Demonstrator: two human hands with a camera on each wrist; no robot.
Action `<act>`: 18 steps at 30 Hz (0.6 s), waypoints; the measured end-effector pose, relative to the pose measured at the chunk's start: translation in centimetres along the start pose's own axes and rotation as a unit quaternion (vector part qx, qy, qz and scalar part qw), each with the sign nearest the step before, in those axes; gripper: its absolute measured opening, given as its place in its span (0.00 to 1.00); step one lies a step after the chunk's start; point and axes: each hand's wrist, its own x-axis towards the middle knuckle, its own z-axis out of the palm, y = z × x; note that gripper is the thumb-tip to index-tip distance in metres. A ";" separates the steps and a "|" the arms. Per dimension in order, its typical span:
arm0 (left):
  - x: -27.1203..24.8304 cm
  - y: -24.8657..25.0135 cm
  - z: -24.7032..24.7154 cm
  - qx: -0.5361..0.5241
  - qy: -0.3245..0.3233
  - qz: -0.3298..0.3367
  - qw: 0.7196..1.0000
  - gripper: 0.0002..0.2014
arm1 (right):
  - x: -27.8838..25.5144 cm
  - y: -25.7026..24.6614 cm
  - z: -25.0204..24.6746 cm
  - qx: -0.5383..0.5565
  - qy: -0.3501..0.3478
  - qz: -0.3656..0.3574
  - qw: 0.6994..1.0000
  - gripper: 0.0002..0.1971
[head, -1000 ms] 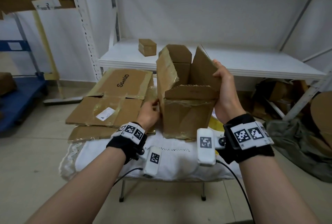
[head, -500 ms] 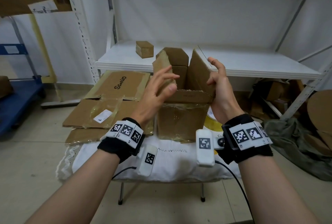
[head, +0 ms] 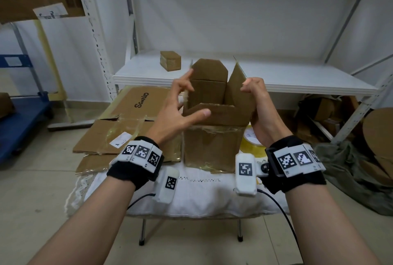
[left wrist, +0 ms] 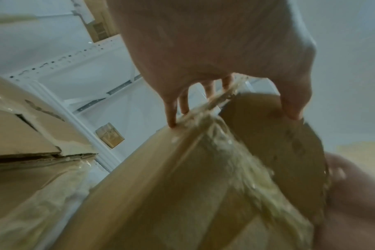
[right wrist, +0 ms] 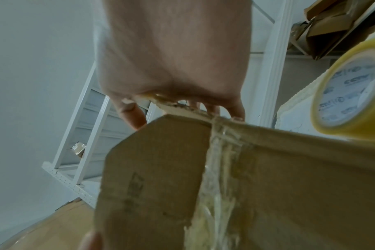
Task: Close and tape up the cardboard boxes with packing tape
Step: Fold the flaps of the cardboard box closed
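Head view shows the cardboard box (head: 212, 145) at 12 o'clock on the white-clothed counter (head: 202, 192), its four flaps upright, nothing folded or sealed. The left hand (head: 180, 107) has fingers spread against the left flap (head: 187, 96); the right hand (head: 258, 103) curls over the right flap (head: 236, 86). The tape roll (head: 252, 139) lies untouched at 1 o'clock. Farther at 11 o'clock, a small box (head: 170, 60) sits on the shelf (head: 297, 77).

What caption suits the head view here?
Both hands, left and right, work the upright flaps of an open cardboard box on a cloth-covered table.
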 end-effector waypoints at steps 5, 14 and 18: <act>0.0 -1.6 -1.4 0.037 0.116 -0.021 0.992 0.27 | 0.2 0.2 -0.9 0.035 0.019 0.007 0.999 0.09; -0.6 -2.3 -0.9 0.067 0.139 -0.015 0.988 0.27 | 0.1 0.5 -0.8 -0.006 0.039 0.007 0.999 0.03; -0.5 -2.1 -0.4 0.061 0.132 -0.024 0.989 0.27 | 0.0 0.6 -0.1 -0.057 -0.005 -0.006 0.998 0.11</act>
